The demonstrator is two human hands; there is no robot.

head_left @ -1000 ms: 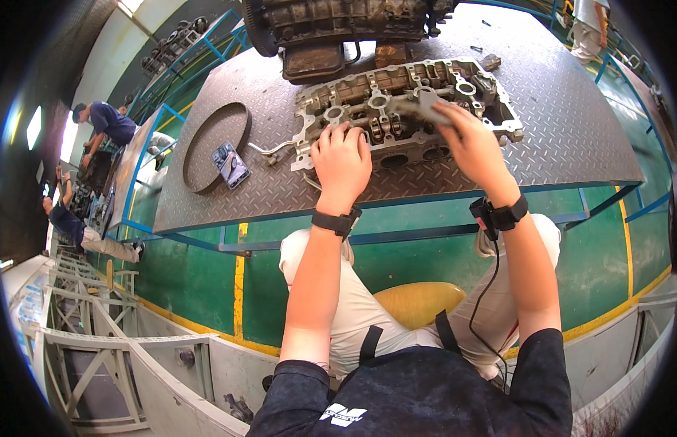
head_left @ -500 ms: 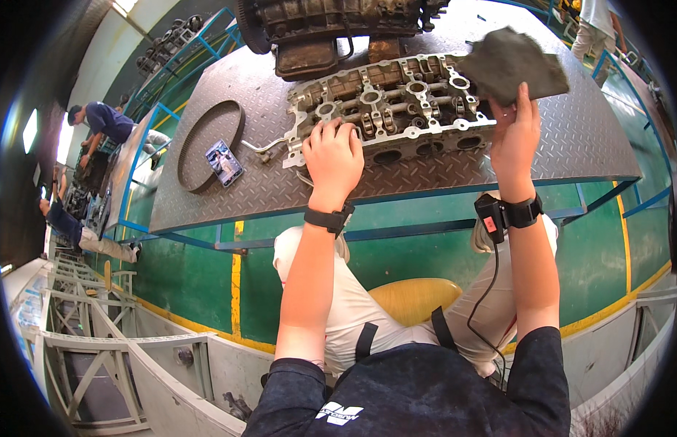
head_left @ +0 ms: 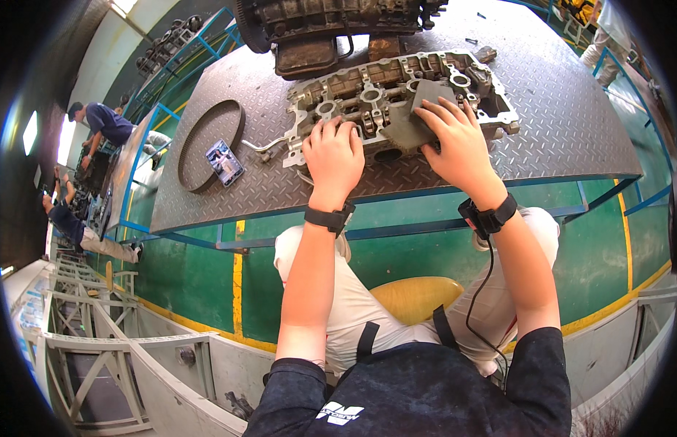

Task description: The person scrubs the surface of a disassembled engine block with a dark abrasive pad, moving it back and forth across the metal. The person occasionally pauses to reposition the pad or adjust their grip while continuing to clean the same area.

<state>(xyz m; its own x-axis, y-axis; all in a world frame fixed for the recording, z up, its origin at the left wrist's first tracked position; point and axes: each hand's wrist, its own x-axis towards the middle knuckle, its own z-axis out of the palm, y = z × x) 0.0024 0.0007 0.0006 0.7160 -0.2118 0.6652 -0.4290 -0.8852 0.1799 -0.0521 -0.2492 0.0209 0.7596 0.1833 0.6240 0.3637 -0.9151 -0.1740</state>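
An engine cylinder head (head_left: 353,76) of bare metal, with round bores and shafts along it, lies on the steel-topped table. My left hand (head_left: 334,156) rests on its near left edge, fingers curled over the rim. In my right hand (head_left: 458,142) is a dark grey cloth (head_left: 410,125), pinched between thumb and fingers. It lies against the near side of the head, right of my left hand, and covers part of the middle.
A black belt loop (head_left: 207,146) and a small picture card (head_left: 225,163) lie left of the head on the tread-plate table (head_left: 564,138). Behind it stands a larger engine block (head_left: 338,25). Two people (head_left: 109,124) work at the far left; another person stands far right.
My right hand has brought the cloth leftward and down, from above the head's right end onto its middle. My left hand keeps its place.
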